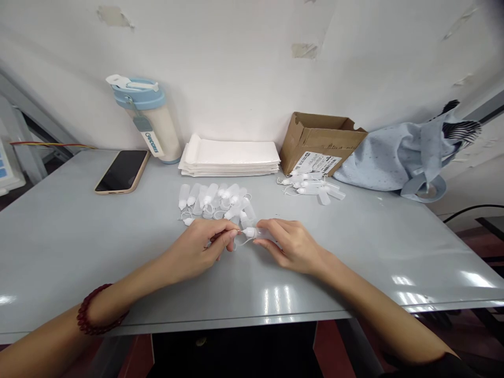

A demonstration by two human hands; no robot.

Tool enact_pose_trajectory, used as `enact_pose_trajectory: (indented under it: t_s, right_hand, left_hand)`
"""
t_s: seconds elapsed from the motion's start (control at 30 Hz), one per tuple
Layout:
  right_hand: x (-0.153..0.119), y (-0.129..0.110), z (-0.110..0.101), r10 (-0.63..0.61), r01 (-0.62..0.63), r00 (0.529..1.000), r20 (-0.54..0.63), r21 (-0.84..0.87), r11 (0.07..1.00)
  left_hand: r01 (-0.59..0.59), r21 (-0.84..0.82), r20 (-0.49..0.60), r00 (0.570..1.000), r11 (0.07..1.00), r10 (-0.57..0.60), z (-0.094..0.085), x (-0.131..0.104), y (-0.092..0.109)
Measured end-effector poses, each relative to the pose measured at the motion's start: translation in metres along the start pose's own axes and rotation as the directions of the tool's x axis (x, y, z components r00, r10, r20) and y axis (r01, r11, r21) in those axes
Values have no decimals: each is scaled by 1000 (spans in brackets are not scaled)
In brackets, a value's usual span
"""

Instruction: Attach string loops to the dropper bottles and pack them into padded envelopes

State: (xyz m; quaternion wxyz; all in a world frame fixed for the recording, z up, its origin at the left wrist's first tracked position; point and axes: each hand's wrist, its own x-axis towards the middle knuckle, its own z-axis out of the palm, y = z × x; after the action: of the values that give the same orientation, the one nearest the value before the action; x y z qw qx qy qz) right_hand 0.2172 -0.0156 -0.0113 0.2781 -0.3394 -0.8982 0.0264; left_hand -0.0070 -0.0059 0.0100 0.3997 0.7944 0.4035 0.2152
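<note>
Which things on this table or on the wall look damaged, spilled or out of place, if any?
Rough, discoloured patches mark the wall, for instance above the tumbler and the cardboard box. They look odd against the mostly smooth white surface, perhaps where tape peeled off. I see nothing spilled around the small squeeze bottles.

The head-worn view looks forward and down from close above the table (118, 231), its near edge at six o'clock and the wall (236, 68) at twelve.
</note>
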Motion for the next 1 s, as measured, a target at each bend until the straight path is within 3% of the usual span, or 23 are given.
enact_pose_trajectory:
  t_s: [0.77,1.0]
  right_hand:
    - [2,-1,0,-24,24,999,-40,-7,1000]
    - [4,3,-6,-1,0,999,-50,-15,1000]
  left_hand:
    - [-52,39,-4,999,998,52,4,-1,-1]
    - [-51,56,-117,991,997,57,1,-2,-2]
